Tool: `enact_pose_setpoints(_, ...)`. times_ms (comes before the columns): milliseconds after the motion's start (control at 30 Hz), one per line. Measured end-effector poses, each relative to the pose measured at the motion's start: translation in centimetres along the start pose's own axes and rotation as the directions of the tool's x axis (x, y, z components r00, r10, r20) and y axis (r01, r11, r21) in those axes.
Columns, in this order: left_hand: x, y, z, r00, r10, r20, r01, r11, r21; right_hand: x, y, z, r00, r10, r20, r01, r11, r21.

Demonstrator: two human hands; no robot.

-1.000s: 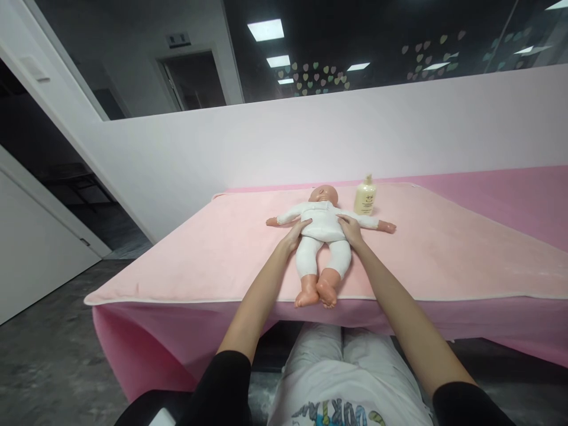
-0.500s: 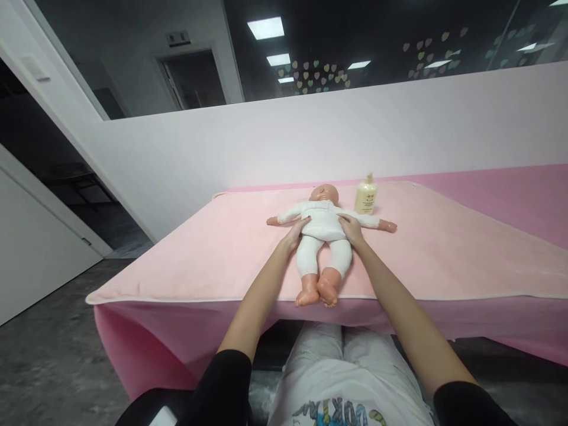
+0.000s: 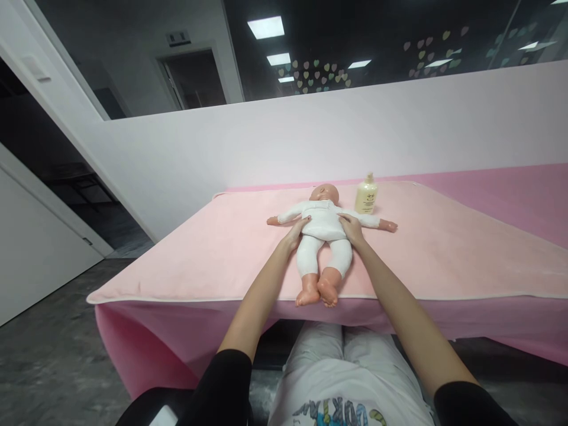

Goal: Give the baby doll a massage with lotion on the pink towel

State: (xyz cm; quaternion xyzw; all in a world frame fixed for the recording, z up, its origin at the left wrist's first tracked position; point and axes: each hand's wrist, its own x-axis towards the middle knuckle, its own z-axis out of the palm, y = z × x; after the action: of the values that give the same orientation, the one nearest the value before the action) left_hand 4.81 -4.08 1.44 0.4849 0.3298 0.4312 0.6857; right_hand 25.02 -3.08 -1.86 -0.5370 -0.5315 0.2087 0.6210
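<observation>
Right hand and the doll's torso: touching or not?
Touching. The head view shows the right hand's fingers lying on the side of the doll's torso.

The left hand [image 3: 293, 235] and right hand [image 3: 352, 229] touch the doll [image 3: 323, 222] at its waist; a bottle [image 3: 366, 197] stands beside its outstretched arm.

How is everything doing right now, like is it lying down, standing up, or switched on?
Doll: lying, arms spread
Bottle: upright
Blanket: spread out
Left hand: around doll's side
Right hand: around doll's other side
Lights: on
</observation>
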Motion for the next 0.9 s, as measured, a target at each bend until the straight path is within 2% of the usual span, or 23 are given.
enact_pose_setpoints(467, 0.11, -0.15, -0.18, 1.000, 0.030, 0.001, -0.030, 1.000, -0.006, 0.05, 0.00, 0.03, 1.000, 0.002, -0.005, -0.002, 1.000, 0.005)
enact_pose_setpoints(667, -0.03, 0.00, -0.12, 1.000, 0.008, 0.013, -0.007, 0.998, -0.055, -0.01, -0.21, 0.02, 1.000, 0.011, -0.008, -0.011, 1.000, -0.014)
enact_pose_setpoints(900, -0.17, 0.06, 0.00, 1.000, 0.017, -0.015, -0.017, 1.000, 0.008, -0.09, -0.31, -0.05, 1.000, 0.010, 0.001, -0.010, 1.000, -0.021)
